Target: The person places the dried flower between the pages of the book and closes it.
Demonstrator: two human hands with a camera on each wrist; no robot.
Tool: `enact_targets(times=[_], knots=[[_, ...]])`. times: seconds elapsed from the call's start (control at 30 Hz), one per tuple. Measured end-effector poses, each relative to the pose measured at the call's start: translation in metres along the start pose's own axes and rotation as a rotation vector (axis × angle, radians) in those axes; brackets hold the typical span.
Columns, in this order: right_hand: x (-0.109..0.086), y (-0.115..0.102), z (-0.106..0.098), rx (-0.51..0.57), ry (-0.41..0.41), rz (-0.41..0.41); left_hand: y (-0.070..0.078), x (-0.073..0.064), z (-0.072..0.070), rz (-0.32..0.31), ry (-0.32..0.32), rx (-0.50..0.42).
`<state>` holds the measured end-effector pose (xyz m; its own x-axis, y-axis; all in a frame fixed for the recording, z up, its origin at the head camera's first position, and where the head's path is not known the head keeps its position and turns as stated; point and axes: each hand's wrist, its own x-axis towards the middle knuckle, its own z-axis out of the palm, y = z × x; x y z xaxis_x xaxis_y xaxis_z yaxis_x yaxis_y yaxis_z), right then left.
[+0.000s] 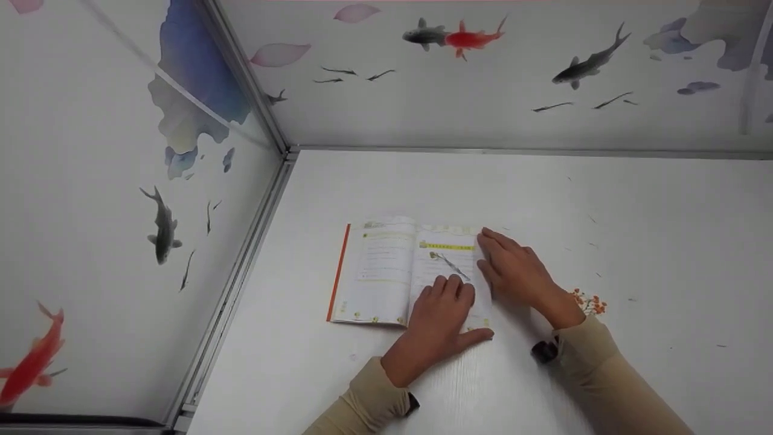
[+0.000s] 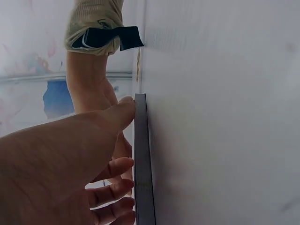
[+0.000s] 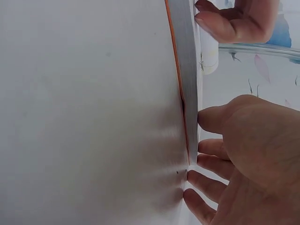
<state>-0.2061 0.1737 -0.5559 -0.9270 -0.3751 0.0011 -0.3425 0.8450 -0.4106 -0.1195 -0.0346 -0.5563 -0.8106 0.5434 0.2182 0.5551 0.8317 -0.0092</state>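
An open book [image 1: 383, 296] with a red-orange cover edge lies flat on the white table. On its right page is a thin stem with a small yellowish head [image 1: 450, 264]; whether it is real or printed I cannot tell. My left hand [image 1: 436, 320] rests its fingertips on the lower part of that page, thumb spread toward the lower right corner. Along the page's outer edge, my right hand [image 1: 522, 272] touches the upper right side with its fingers extended. Both wrist views show the book's side [image 2: 141, 164] edge-on, with fingertips touching its top.
Small orange flowers [image 1: 589, 301] lie on the table beside the right wrist, partly behind it. Several tiny stem bits [image 1: 593, 244] are scattered at the right. White panels [image 1: 513, 121] painted with fish border the table [image 1: 386, 181] at the back and left.
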Motion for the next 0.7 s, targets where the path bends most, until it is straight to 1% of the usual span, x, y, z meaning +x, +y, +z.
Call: enact_targets(times=[0.17,0.27,0.43,0.6,0.7], knots=[[0.0007,0.0004,0.0003,0.01,-0.012,0.007,-0.001,0.0008,0.0002,-0.025,-0.045,-0.033],[0.0007,0.0011,-0.0004,0.027,-0.007,-0.003,-0.0001,0.0013,-0.0012,-0.044,-0.078,-0.062],[0.0008,0.0039,-0.0003,0.039,0.003,-0.014,0.0023,0.0029,-0.004,-0.066,-0.109,-0.066],[-0.0012,0.0052,-0.0017,0.055,0.009,-0.018,0.0045,0.0029,-0.0057,-0.044,-0.082,-0.028],[-0.0022,0.0062,-0.0026,0.069,0.024,-0.029,0.0041,0.0032,-0.0066,-0.029,-0.041,-0.029]])
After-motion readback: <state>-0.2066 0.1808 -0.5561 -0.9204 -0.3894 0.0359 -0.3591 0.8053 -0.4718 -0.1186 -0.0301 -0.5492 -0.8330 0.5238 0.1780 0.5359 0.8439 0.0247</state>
